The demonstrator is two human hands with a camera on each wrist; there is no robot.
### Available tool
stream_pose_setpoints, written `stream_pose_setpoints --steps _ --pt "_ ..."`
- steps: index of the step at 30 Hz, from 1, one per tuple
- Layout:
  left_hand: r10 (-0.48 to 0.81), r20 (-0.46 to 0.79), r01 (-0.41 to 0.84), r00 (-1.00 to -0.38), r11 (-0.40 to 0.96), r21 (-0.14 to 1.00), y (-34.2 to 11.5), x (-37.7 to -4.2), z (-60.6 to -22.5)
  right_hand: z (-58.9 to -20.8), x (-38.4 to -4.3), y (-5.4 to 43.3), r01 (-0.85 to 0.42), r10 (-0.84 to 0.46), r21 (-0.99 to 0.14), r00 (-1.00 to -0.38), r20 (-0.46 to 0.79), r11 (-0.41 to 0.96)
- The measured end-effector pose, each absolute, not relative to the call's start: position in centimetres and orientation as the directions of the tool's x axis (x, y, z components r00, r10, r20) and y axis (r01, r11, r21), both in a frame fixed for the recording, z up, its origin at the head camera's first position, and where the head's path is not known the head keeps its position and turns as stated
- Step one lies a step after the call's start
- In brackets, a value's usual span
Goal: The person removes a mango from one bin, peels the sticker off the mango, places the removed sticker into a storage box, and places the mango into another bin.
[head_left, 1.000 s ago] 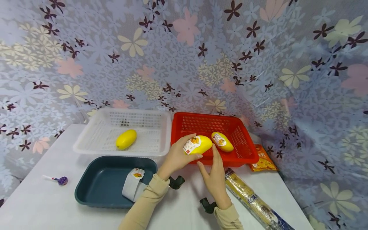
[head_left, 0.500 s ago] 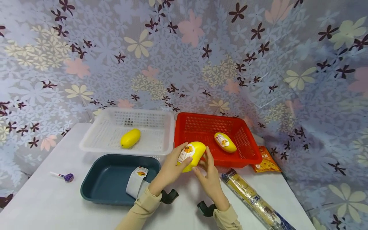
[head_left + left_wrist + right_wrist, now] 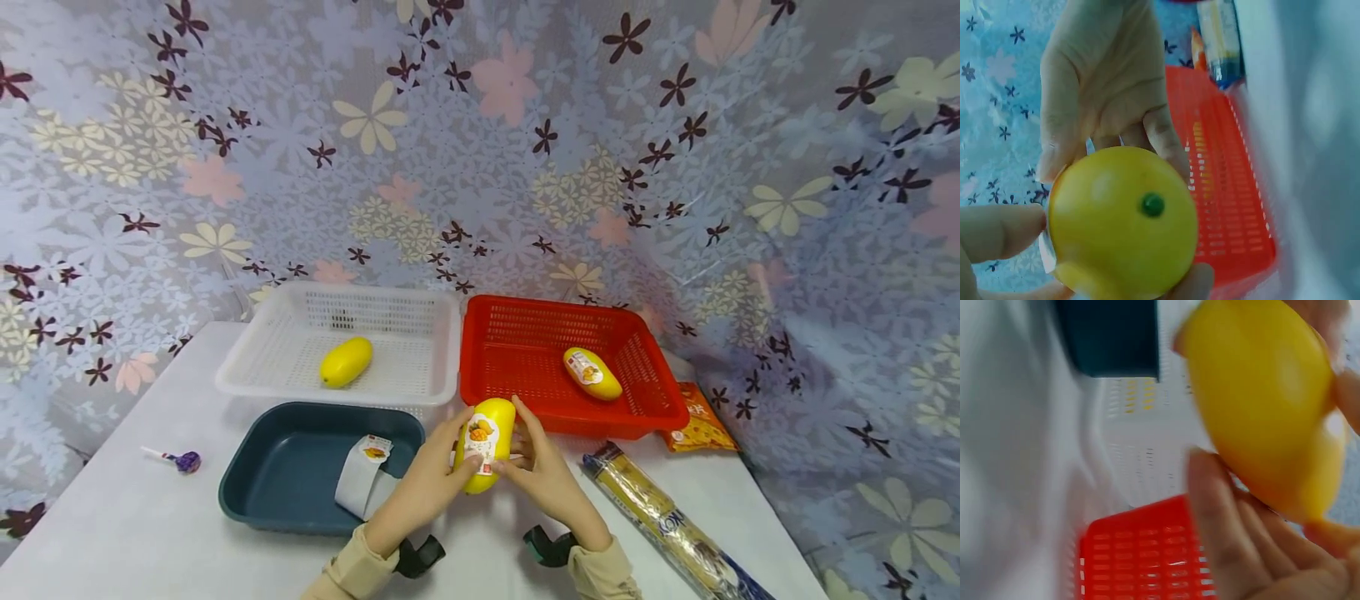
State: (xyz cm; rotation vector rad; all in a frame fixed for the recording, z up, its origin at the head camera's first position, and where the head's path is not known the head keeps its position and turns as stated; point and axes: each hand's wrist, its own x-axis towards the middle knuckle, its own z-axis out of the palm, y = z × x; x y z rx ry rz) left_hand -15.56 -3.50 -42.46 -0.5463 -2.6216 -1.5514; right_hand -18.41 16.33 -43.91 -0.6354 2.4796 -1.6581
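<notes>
A yellow mango (image 3: pixel 504 417) with a white picture label facing up is held between both hands over the table, in front of the red basket. My left hand (image 3: pixel 426 477) grips its left side, thumb on the label's lower part. On the opposite side, my right hand (image 3: pixel 551 477) holds it with fingers behind and thumb near the label's edge. The left wrist view shows the green stem spot on the mango's end (image 3: pixel 1110 231). In the right wrist view a bare yellow side of the mango (image 3: pixel 1260 394) appears, with fingertips around it.
The white basket (image 3: pixel 255 379) contains a mango (image 3: pixel 347 362) with no label showing. A labelled mango (image 3: pixel 596 379) lies in the red basket (image 3: pixel 510 379). The teal tub (image 3: pixel 262 492) holds label backing paper (image 3: pixel 356 479). Nearby are a lollipop (image 3: pixel 187 462), a long packet (image 3: pixel 667 517) and an orange snack bag (image 3: pixel 701 421).
Both hands have brought the mango down toward the body and turned it more upright. The right hand, at first barely touching its end, now holds its side.
</notes>
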Motion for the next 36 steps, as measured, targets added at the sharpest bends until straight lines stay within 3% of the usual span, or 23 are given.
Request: stream_pose_setpoints --steps 6,14,26,36 --pt "0.3 0.179 0.303 -0.937 0.444 0.843 -3.5 -14.6 -43.0 -43.8 -18.4 17.4 -0.282 -0.525 -0.888 -0.849 0.055 0.363" --pt "0.265 0.136 0.257 -0.955 0.506 0.823 -2.9 -14.6 -44.6 -46.0 -18.6 18.1 -0.241 -0.564 -0.875 -0.824 -0.043 0.419" --pt "0.232 0.06 0.186 -0.971 0.57 0.8 -1.6 -14.4 -46.3 -48.6 -18.6 18.7 -0.207 -0.518 -0.884 -0.854 -0.046 0.419" --pt "0.098 0.064 0.101 -0.993 0.45 0.887 -1.2 -15.3 -48.3 -50.8 -18.5 17.5 -0.207 -0.541 -0.916 -0.841 -0.013 0.343"
